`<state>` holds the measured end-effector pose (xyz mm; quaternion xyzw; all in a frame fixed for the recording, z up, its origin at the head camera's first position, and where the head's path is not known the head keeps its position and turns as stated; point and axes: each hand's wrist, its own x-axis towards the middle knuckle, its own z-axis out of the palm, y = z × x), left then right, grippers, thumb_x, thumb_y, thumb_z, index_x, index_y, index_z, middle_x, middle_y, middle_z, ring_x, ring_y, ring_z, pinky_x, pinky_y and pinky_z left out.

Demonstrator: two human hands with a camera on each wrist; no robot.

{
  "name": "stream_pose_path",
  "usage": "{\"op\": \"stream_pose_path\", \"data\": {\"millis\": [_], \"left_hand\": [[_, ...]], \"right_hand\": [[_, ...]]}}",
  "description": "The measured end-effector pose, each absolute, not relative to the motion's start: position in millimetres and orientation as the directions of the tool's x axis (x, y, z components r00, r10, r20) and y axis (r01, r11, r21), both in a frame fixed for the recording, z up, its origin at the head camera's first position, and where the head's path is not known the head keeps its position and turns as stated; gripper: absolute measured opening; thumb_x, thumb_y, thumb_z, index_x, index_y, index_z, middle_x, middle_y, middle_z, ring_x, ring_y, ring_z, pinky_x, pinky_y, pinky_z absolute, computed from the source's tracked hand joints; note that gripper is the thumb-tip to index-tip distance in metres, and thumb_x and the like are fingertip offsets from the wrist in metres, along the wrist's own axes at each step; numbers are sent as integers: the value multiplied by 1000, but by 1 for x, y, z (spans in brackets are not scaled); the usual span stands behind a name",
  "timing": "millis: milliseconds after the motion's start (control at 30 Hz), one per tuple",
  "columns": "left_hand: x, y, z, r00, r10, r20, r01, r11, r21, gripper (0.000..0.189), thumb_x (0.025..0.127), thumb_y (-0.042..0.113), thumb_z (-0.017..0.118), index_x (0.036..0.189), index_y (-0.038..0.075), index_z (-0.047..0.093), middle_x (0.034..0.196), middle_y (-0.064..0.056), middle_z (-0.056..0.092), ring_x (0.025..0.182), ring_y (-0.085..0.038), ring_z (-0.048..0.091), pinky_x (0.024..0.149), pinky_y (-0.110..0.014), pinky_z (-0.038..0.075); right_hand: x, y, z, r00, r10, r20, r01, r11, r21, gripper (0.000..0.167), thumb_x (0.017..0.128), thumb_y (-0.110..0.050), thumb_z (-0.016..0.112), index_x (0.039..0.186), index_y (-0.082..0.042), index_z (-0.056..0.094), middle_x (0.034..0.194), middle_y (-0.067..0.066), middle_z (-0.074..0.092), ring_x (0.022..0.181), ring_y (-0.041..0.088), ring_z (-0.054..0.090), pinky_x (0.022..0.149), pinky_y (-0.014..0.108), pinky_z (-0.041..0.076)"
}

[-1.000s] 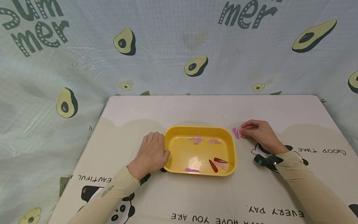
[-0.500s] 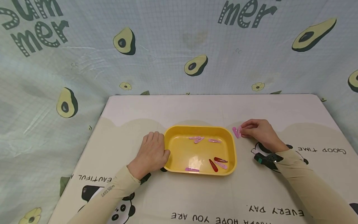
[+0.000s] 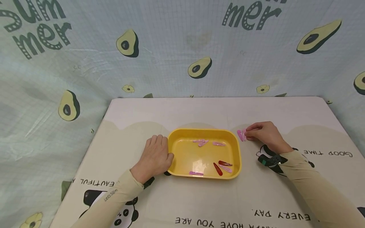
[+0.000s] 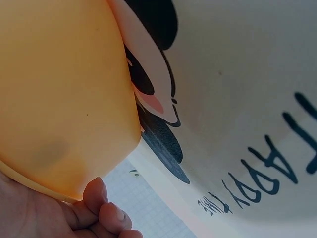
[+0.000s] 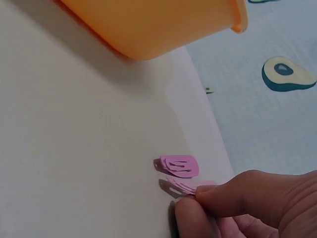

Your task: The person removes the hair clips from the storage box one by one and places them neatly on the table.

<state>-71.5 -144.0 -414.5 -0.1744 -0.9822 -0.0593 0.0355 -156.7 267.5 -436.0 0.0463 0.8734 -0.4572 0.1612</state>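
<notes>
My left hand (image 3: 155, 155) grips the left rim of a yellow tray (image 3: 182, 161), fingers over its outer side and thumb at the edge. In the left wrist view, the fingers (image 4: 110, 210) curl at the rim against the tray's outer wall. To the right of the tray, my right hand (image 3: 265, 134) pinches a light pink snap hair clip (image 5: 179, 186) between thumb and fingertips, low over the table. A darker pink hair clip (image 5: 181, 165) lies right beside it, not held. The fingers cover part of the held clip.
Inside the tray lie several pink hair clips (image 3: 219, 143) and two dark red hair clips (image 3: 217, 169), mostly at the far side and near right corner. A printed cloth covers the table (image 3: 182, 110); an avocado-patterned curtain (image 3: 162, 38) hangs behind its far edge.
</notes>
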Motion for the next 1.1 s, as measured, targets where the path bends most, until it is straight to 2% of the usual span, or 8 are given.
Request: {"op": "stream_pose_path", "data": {"millis": [633, 867, 1100], "left_hand": [[-71, -145, -415, -930, 349, 116, 361, 927, 100, 20, 88, 19, 55, 86, 3, 44, 78, -6, 34, 77, -25, 30, 75, -35, 27], [-71, -145, -415, -931, 346, 113, 358, 928, 105, 20, 89, 19, 55, 87, 3, 44, 79, -7, 33, 77, -25, 30, 74, -35, 26], [-70, -145, -414, -932, 345, 107, 356, 929, 106, 20, 89, 20, 55, 87, 2, 45, 78, -7, 34, 77, -25, 30, 74, -35, 26]], "right_hand": [[-163, 268, -424, -925, -76, -371, 226, 676, -701, 42, 97, -30, 69, 122, 3, 71, 96, 3, 79, 83, 12, 68, 73, 15, 53], [-161, 270, -422, -924, -85, -374, 224, 672, -706, 44, 98, -32, 67, 124, 4, 70, 99, 3, 80, 85, 9, 72, 75, 9, 52], [-161, 273, -423, -924, -100, -368, 217, 654, -724, 45, 98, -32, 68, 124, 4, 70, 98, 2, 81, 84, 5, 74, 76, 9, 53]]}}
